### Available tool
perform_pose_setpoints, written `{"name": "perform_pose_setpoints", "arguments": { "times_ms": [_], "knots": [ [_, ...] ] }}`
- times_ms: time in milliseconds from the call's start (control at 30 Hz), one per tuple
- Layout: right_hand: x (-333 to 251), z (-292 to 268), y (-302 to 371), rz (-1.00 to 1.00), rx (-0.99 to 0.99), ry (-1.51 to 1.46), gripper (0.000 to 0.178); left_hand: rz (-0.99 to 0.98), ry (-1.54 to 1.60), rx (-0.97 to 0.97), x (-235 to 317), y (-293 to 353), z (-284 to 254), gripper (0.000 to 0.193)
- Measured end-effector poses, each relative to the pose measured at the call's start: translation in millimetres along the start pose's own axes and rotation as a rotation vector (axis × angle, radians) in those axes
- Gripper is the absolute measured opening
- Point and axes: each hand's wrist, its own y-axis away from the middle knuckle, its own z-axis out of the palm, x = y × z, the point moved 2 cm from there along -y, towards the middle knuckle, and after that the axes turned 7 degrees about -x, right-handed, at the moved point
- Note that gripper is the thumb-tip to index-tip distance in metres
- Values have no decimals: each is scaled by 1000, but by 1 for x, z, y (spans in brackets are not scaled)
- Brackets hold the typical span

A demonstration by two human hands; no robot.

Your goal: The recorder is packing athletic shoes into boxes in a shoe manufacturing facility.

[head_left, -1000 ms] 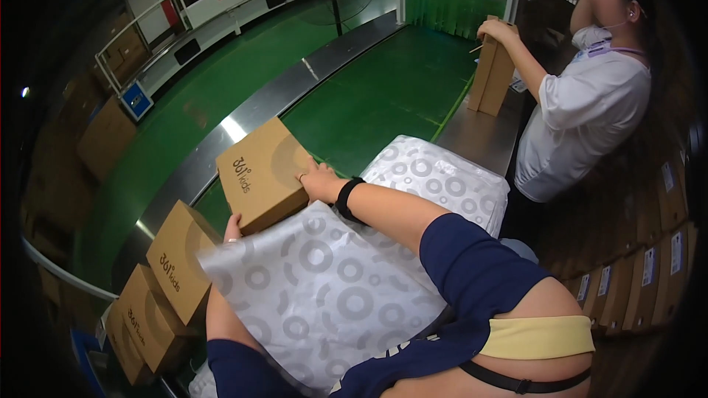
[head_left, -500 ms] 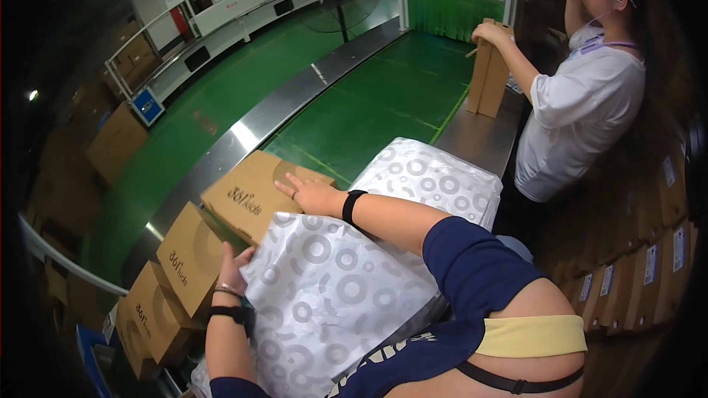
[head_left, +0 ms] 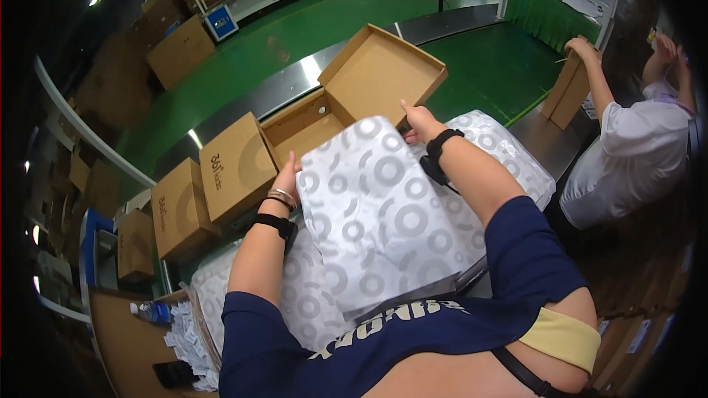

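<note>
The open brown box (head_left: 299, 135) lies just in front of my hands, on its far side from me, with its lid (head_left: 383, 77) raised and leaning to the right, and the loose grey-patterned sheet (head_left: 380, 210) covers part of the near edge of this box. I think the sheet could crease or tear, if its top edge is pressed between the box and my fingers. The lid could also fall back, because I see no prop behind it, only my right hand (head_left: 422, 124) beside its lower edge. A push to the left could press the open box against the closed box (head_left: 236, 169), which stands very close to it. The dark piece hanging under my right wristband (head_left: 441, 141) might also catch on the paper. Both my arms reach forward and a little inward, elbows bent, with the sheet between them. My left hand (head_left: 287, 179) is upright at the left border of the sheet, fingers partly bent and one tip pointing up; I cannot tell whether it pinches the paper. My right hand has its index finger stretched to the lid edge and another finger lower, near the sheet's corner, with a gap between; whether it grips anything, I cannot say.
</note>
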Motion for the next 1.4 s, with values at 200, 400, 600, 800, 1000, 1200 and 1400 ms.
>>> {"name": "perform_pose_setpoints", "arguments": {
  "times_ms": [200,400,600,800,1000,1200,1400],
  "knots": [
    [10,-7,119,-71,-576,438,82,539,-272,274,-26,110,55,78],
    [35,-3,188,-272,-711,393,82,655,-1074,229,-70,166,72,97],
    [53,2,207,-172,-833,261,83,429,-302,-33,-112,158,60,91],
    [23,46,187,-311,-743,-69,78,640,-30,-60,-63,149,38,79],
    [-68,102,79,-130,-725,-102,60,502,68,-74,65,50,-10,50],
    [-15,122,50,-580,-305,1179,67,-94,-1508,728,23,-26,-39,82],
    [14,91,94,-776,-559,1387,71,432,-1443,439,4,53,-93,74]
  ]
}}
